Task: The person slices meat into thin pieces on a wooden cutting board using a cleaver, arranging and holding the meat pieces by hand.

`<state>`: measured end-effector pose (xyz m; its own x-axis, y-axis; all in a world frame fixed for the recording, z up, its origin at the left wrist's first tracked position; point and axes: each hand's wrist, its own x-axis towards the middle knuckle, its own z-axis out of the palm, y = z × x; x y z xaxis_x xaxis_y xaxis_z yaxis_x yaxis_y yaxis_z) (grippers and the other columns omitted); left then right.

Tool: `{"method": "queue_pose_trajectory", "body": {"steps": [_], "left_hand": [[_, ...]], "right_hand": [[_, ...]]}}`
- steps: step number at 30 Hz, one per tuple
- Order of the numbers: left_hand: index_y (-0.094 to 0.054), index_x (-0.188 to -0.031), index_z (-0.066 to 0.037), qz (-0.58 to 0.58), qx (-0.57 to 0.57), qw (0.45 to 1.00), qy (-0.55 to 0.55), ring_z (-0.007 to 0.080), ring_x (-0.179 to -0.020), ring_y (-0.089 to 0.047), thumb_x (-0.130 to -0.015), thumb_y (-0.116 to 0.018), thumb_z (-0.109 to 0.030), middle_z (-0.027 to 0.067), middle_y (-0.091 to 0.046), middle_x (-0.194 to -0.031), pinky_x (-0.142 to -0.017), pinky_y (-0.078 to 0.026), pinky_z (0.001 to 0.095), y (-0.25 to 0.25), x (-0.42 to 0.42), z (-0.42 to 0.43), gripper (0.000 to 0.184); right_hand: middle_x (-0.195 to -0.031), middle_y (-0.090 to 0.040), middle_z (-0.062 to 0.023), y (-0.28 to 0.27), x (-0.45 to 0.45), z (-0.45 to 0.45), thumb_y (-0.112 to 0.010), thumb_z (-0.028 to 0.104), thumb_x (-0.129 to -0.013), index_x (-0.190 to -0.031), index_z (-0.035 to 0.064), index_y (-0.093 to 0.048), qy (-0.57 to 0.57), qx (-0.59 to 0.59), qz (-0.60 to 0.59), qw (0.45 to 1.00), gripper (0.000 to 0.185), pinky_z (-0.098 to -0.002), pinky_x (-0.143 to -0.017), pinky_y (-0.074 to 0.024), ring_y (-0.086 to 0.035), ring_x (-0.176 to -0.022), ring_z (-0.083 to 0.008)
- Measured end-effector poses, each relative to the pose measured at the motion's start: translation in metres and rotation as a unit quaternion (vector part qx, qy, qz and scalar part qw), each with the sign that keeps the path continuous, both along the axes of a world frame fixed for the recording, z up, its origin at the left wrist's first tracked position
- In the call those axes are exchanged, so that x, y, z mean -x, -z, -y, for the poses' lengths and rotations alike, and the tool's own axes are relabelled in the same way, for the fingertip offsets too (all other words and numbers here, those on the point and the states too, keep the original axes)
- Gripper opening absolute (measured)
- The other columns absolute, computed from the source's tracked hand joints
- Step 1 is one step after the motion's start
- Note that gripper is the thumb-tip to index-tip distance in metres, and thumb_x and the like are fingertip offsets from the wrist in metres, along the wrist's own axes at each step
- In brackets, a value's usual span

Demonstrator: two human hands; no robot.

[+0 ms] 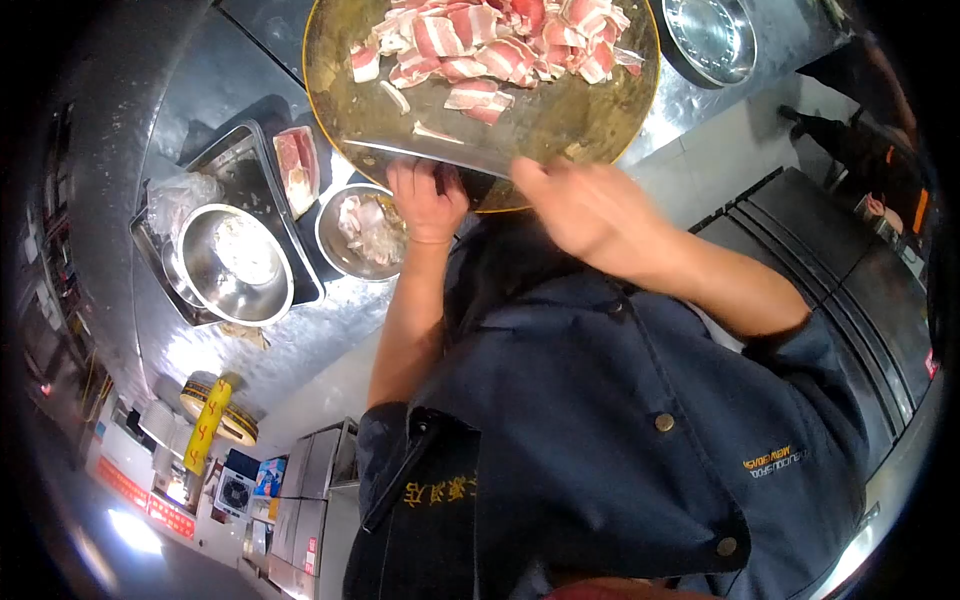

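My right hand point(580, 210), slightly blurred, is closed round the handle end of a kitchen knife point(440, 152). Its long blade points left across the near part of a round cutting board point(345, 110). Just below the blade, my left hand point(428, 200) rests at the board's near edge with curled fingers; what they hold, if anything, is hidden. Beyond the blade lies a heap of sliced streaky pork point(490, 50), red with white fat bands. A few slices point(478, 100) and a thin strip point(437, 132) lie apart from it, nearer the knife.
Left of the board are a metal bowl of pale scraps point(362, 232), a block of pork point(296, 168), and a black tray point(262, 170) with a steel bowl point(237, 262) and plastic bag point(182, 200). Another steel bowl point(710, 40) stands right. A person point(850, 150) is at far right.
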<state>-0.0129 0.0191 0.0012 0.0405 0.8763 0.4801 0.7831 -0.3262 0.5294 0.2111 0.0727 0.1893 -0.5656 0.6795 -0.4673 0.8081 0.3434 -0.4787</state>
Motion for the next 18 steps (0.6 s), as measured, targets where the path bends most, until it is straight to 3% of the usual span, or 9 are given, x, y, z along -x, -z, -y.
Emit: {"method": "queue_pose_trajectory", "body": {"steps": [2, 4, 7, 9, 12, 15, 18], "left_hand": [[-0.067, -0.122, -0.001, -0.001, -0.001, 1.0, 0.012, 0.0444, -0.103, -0.061, -0.09, -0.073, -0.014, 0.0216, -0.065, -0.116, -0.092, -0.048, 0.0537, -0.003, 0.001, -0.003, 0.034], [-0.067, -0.121, -0.002, -0.004, 0.008, 1.0, 0.011, 0.0437, -0.101, -0.06, -0.09, -0.073, -0.013, 0.0212, -0.065, -0.114, -0.09, -0.048, 0.0533, -0.003, 0.002, 0.0, 0.033], [-0.067, -0.117, -0.001, 0.007, 0.009, 1.0, 0.002, 0.0444, -0.099, -0.06, -0.09, -0.072, -0.013, 0.0213, -0.064, -0.111, -0.088, -0.048, 0.0538, 0.0, -0.002, -0.002, 0.03], [-0.067, -0.116, -0.001, -0.004, 0.006, 1.0, -0.018, 0.0466, -0.107, -0.062, -0.092, -0.073, -0.02, 0.0219, -0.066, -0.121, -0.095, -0.05, 0.0548, -0.006, -0.002, 0.0, 0.031], [-0.068, -0.117, -0.002, 0.002, 0.01, 1.0, -0.006, 0.0462, -0.107, -0.061, -0.091, -0.074, -0.018, 0.0213, -0.066, -0.121, -0.095, -0.05, 0.0549, 0.002, 0.002, 0.003, 0.031], [-0.066, -0.116, -0.002, 0.011, 0.0, 1.0, 0.006, 0.0451, -0.103, -0.06, -0.09, -0.073, -0.014, 0.0215, -0.066, -0.118, -0.092, -0.049, 0.0551, 0.002, 0.001, -0.001, 0.029], [-0.064, -0.115, -0.002, 0.004, -0.018, 1.0, 0.005, 0.0442, -0.098, -0.059, -0.088, -0.073, -0.01, 0.0216, -0.066, -0.115, -0.09, -0.048, 0.0552, -0.002, 0.0, -0.002, 0.029]], "right_hand": [[-0.089, -0.073, -0.0238, 0.035, 0.022, -0.012, -0.051, 0.015, -0.099, -0.112, 0.0008, -0.053, -0.001, -0.003, -0.008, 1.0, 0.019, -0.0533, -0.066, -0.0608, -0.076, -0.08, -0.0426], [-0.092, -0.069, -0.0248, 0.062, 0.041, -0.02, -0.055, 0.014, -0.098, -0.113, 0.0061, -0.051, 0.004, -0.049, -0.115, 0.992, 0.017, -0.0546, -0.067, -0.0583, -0.072, -0.081, -0.0466], [-0.089, -0.069, -0.0241, 0.028, 0.022, -0.016, -0.054, 0.014, -0.099, -0.114, 0.0055, -0.051, 0.017, -0.005, -0.09, 0.996, 0.018, -0.0548, -0.068, -0.0578, -0.072, -0.081, -0.0466], [-0.086, -0.071, -0.0233, -0.011, -0.005, -0.003, -0.052, 0.016, -0.1, -0.11, 0.0038, -0.053, 0.007, -0.008, -0.055, 0.998, 0.016, -0.0534, -0.066, -0.0589, -0.074, -0.08, -0.0441], [-0.083, -0.073, -0.0216, -0.016, -0.009, -0.003, -0.05, 0.018, -0.101, -0.106, 0.002, -0.054, 0.003, 0.002, -0.022, 1.0, 0.017, -0.052, -0.065, -0.06, -0.076, -0.079, -0.0411], [-0.081, -0.074, -0.0196, 0.034, 0.02, -0.014, -0.05, 0.018, -0.101, -0.109, 0.002, -0.055, 0.007, 0.0, -0.007, 1.0, 0.018, -0.0521, -0.066, -0.0602, -0.077, -0.079, -0.0399], [-0.083, -0.074, -0.0202, 0.059, 0.033, -0.023, -0.05, 0.018, -0.101, -0.111, 0.0029, -0.055, -0.009, -0.06, -0.108, 0.992, 0.018, -0.052, -0.065, -0.0606, -0.077, -0.079, -0.0387]]}}
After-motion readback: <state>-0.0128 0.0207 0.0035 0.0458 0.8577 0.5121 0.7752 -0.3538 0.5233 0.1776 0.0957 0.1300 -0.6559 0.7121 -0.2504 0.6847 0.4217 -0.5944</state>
